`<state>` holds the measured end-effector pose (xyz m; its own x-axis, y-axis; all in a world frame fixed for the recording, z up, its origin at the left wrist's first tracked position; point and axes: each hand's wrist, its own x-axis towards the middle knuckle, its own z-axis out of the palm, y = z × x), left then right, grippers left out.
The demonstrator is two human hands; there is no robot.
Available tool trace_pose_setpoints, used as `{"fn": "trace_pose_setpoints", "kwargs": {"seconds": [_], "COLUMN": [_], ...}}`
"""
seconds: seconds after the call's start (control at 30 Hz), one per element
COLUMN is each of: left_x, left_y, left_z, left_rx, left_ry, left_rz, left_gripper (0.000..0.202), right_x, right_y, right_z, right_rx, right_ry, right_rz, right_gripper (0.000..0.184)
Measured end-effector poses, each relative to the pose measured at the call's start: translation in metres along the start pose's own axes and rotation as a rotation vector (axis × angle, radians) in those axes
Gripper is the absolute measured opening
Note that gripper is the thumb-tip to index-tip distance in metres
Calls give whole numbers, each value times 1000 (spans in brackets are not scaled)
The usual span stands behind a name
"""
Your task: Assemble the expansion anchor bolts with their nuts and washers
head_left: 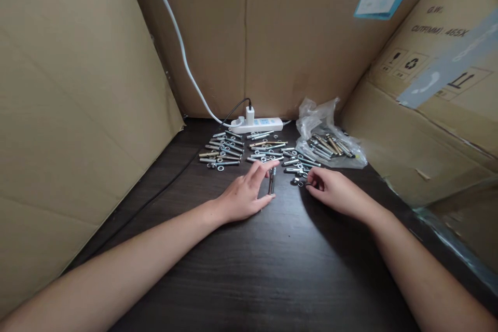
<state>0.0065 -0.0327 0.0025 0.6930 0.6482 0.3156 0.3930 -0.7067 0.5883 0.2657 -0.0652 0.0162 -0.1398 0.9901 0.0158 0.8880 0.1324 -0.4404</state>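
My left hand (pixel 245 194) rests on the dark wooden table (pixel 241 275) and pinches a metal anchor bolt (pixel 271 181) upright between thumb and forefinger. My right hand (pixel 334 189) lies just to the right with its fingers curled. Its fingertips touch a small nut or washer (pixel 299 181) at the edge of the loose parts. Beyond both hands lie several bolts, sleeves and washers in two heaps, a left heap (pixel 223 151) and a middle heap (pixel 272 151).
A clear plastic bag (pixel 324 137) with more bolts lies at the back right. A white power strip (pixel 257 123) with a plugged charger and white cable sits against the back cardboard wall (pixel 249 36). Cardboard boxes close in both sides.
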Motion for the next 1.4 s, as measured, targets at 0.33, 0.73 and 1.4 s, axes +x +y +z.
{"fn": "trace_pose_setpoints", "kwargs": {"seconds": [0.33, 0.73, 1.4], "left_x": [-1, -1, -1], "left_y": [6, 5, 8], "left_z": [-1, 2, -1], "left_rx": [55, 87, -7], "left_ry": [-91, -100, -150], "left_rz": [50, 111, 196], "left_gripper": [72, 82, 74], "right_x": [-8, -2, -2], "right_y": [-58, -70, -71], "right_z": [20, 46, 51], "right_rx": [981, 1134, 1135], "right_ry": [71, 282, 229], "right_rz": [12, 132, 95], "right_gripper": [24, 27, 25]}}
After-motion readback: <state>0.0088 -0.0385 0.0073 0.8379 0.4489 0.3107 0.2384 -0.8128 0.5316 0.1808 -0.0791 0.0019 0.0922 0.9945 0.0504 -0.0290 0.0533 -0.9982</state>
